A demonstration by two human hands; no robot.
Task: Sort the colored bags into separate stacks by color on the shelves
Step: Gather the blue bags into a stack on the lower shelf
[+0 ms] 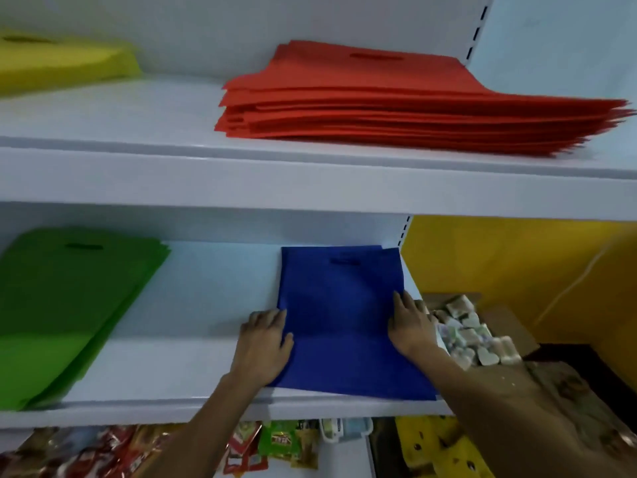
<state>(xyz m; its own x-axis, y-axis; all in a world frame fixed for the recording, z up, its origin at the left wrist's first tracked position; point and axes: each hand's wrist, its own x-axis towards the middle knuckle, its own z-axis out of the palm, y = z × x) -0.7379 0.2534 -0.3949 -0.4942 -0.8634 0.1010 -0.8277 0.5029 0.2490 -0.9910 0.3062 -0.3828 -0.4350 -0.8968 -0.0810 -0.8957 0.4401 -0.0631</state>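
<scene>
Blue bags (339, 322) lie at the right end of the lower shelf (206, 305). My left grip (265, 343) and right grip (412, 329) rest spread flat against the pile's two sides, pinching nothing. The red stack (396, 105), yellow stack (62, 63) and green stack (69, 298) look sorted, so I judge the job nearly done. The yellow stack is cut off at the frame edge, and no unsorted bags show.

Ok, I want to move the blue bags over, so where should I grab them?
Probably take the blue bags by their long side edges, left hand from the left, right hand from the right: the stack lies flat with both sides free on the shelf.
</scene>
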